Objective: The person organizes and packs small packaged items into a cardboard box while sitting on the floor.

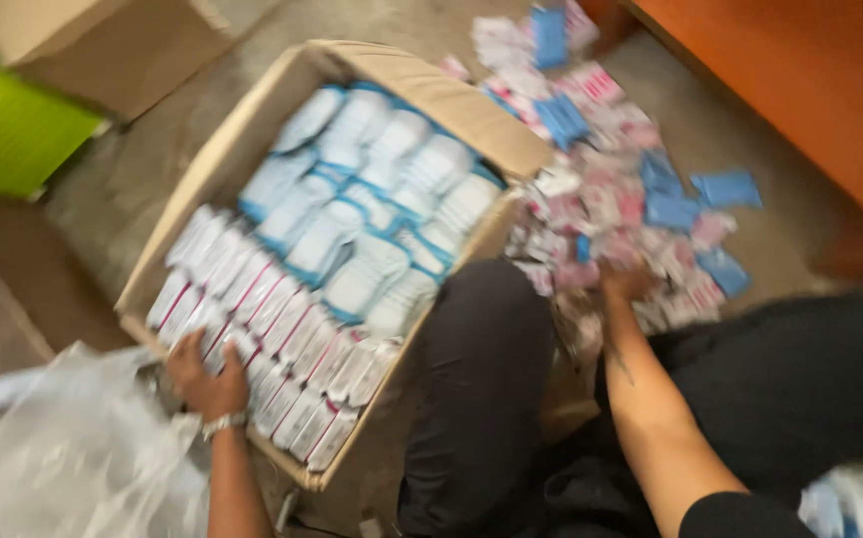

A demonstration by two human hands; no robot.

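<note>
Motion blur smears the pink-and-blue heap of small packets (616, 214) at two o'clock, swallowing the right hand's (627, 282) fingers, while the clear plastic bag (63, 448) runs off at eight o'clock.

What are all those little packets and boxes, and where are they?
Big cardboard box: open, brown, in the middle.
Blue-and-white packets: stacked in its far half.
Pink-and-white packets: rows in its near half, left hand on them.
Loose packets: pink, white and blue heap on the floor, right hand in it.
Clear plastic bag: bottom left.

soft daylight perhaps, heavy motion blur
</note>
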